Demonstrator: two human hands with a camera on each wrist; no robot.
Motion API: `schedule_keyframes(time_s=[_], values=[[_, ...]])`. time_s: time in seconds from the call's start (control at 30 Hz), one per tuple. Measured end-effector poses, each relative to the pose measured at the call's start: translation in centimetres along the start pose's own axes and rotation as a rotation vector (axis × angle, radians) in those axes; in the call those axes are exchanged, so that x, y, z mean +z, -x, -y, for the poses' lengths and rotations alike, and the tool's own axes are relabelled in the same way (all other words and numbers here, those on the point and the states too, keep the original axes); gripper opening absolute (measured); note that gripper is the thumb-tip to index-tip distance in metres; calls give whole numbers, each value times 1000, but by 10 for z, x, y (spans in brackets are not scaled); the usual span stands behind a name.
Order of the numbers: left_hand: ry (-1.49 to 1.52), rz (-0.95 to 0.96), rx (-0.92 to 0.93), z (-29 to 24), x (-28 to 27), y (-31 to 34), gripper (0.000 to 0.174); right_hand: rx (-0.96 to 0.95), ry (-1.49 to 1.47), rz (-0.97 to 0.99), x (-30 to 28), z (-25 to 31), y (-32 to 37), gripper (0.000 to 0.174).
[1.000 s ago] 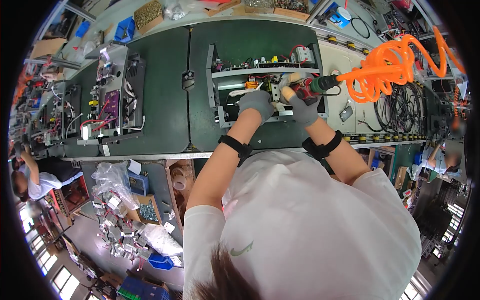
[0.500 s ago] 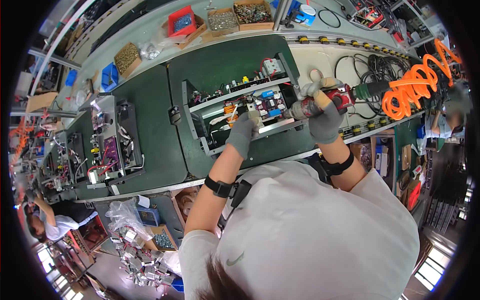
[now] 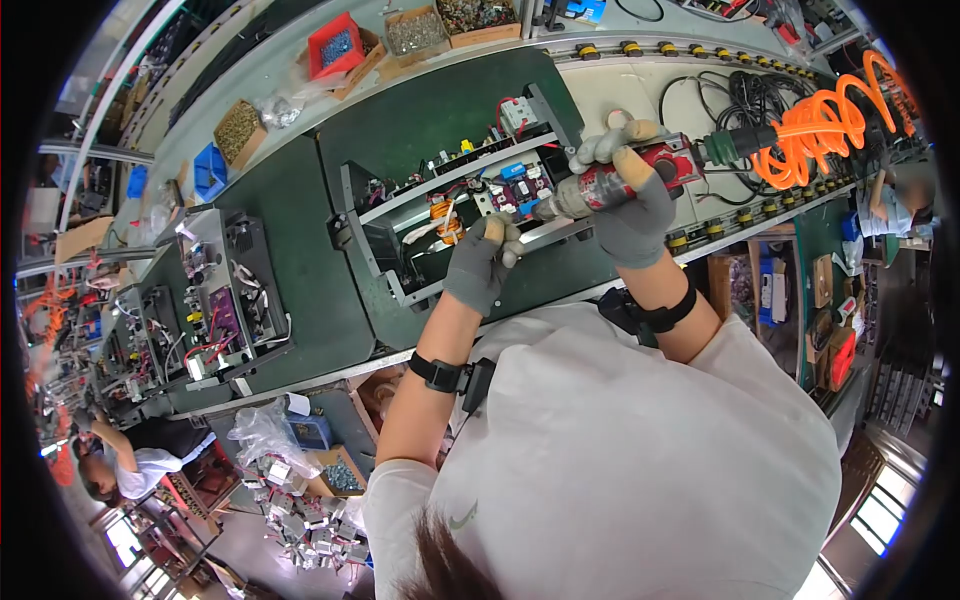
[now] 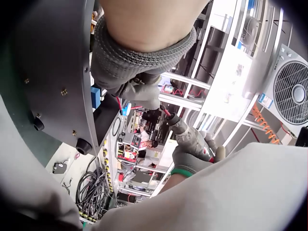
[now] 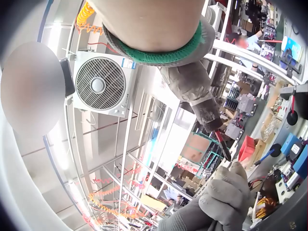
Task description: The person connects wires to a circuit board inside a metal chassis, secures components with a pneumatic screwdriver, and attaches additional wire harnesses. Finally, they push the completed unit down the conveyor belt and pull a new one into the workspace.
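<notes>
My right hand [image 3: 635, 215], in a grey glove with cream fingertips, grips a red and grey power screwdriver [image 3: 590, 192], its nose toward the left. My left hand [image 3: 478, 265], also gloved, has curled fingers near the front rail of an open metal chassis [image 3: 430, 187]. In the right wrist view the driver's red bit [image 5: 222, 143] has its dark tip right at the left hand's fingertips [image 5: 236, 169]. I cannot tell whether those fingers pinch something small. Inside the chassis are a circuit board with blue parts [image 3: 515, 190] and an orange-wound coil [image 3: 445, 222].
An orange coiled hose [image 3: 820, 135] runs from the driver to the right. A second chassis [image 3: 215, 300] stands on the left of the green bench [image 3: 330, 310]. Bins of small parts [image 3: 335, 48] line the back. Black cables [image 3: 745, 105] lie coiled at the right.
The right hand and driver have drawn back to the right from over the chassis, uncovering the blue-part board. My left hand has moved toward the chassis's front edge. The head view has turned.
</notes>
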State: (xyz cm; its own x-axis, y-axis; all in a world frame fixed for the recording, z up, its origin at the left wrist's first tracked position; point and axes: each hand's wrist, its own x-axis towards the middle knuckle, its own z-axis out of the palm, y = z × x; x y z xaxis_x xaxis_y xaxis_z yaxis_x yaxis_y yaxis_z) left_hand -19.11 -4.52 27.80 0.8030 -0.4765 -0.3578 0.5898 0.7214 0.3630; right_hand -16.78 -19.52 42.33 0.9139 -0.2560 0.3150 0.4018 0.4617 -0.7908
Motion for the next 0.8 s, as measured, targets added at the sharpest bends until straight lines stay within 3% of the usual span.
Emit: schedule_keyframes(time_s=[0.13,0.4,0.73,0.8], values=[[-92,-233,100,1,15,3,27,-1,-43,-22,0,-3,-1,15],[177,6,47,3,-5,3,29,39,-71,-26,4,-2,0,17],[-42,-44,103,-3,2,5,40,36,-108,131,-1,-3,-1,22],[-41,61,79,-4,1,5,39,41,-97,111,1,-4,-2,22]])
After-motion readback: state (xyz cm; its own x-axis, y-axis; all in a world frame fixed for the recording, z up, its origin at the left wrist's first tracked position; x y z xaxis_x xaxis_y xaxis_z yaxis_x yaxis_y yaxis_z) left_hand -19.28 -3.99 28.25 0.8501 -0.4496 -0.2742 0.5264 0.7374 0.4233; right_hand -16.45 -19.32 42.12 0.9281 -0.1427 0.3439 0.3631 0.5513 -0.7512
